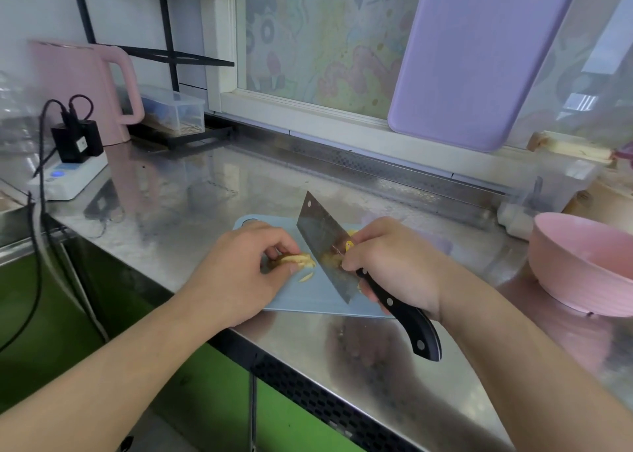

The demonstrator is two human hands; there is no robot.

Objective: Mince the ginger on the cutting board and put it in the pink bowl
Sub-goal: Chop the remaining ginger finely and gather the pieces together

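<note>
A small light-blue cutting board (308,302) lies on the steel counter. On it, my left hand (239,270) pins down a pale yellow piece of ginger (297,259) with curled fingertips. My right hand (394,266) grips the black handle of a cleaver (323,242), whose blade stands on the board right beside the ginger. A few cut slivers (306,276) lie by the blade. The pink bowl (582,263) stands on the counter to the right, apart from the board.
A pink kettle (82,84), a white power strip (68,180) with black plugs and cables, and a clear box (174,108) sit at the back left. A purple board (479,57) leans on the window. A clear container (548,184) stands behind the bowl. The counter edge (308,369) runs just below the board.
</note>
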